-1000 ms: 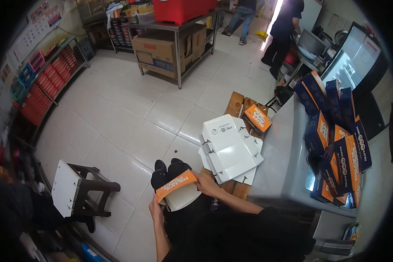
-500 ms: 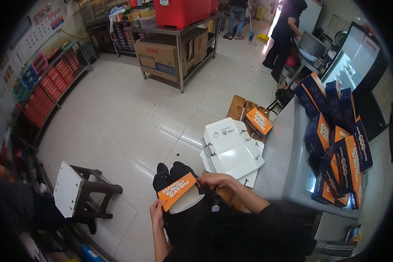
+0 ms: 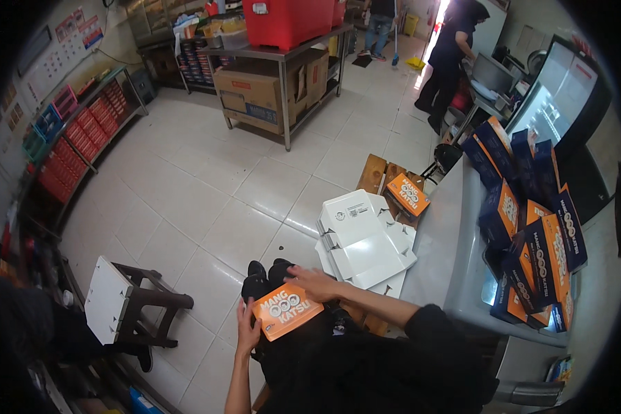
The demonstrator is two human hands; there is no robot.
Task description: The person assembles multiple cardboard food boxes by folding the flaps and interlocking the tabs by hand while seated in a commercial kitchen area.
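Note:
An orange cardboard food box [image 3: 288,312] with white lettering lies on my lap, its top panel facing up and folded down. My left hand [image 3: 247,326] holds it by its left edge. Over the box's far right corner is my right hand [image 3: 314,283], fingers stretched out to the left and slightly blurred; whether they touch the cardboard I cannot tell. To the right, flat unfolded box blanks [image 3: 369,238], white side up, lie stacked on a wooden surface [image 3: 374,172]. A folded orange box [image 3: 408,195] sits just beyond them.
Several navy and orange boxes [image 3: 531,238] are heaped on a grey surface [image 3: 438,241] at my right. A small stool [image 3: 141,300] stands to the left. Ahead is a metal table [image 3: 288,83] with a red bin [image 3: 286,21]. A person [image 3: 452,62] works at the far right.
The orange box's lid panel has come down and now covers the pale inside. My right hand has moved left and away, over the box's far edge.

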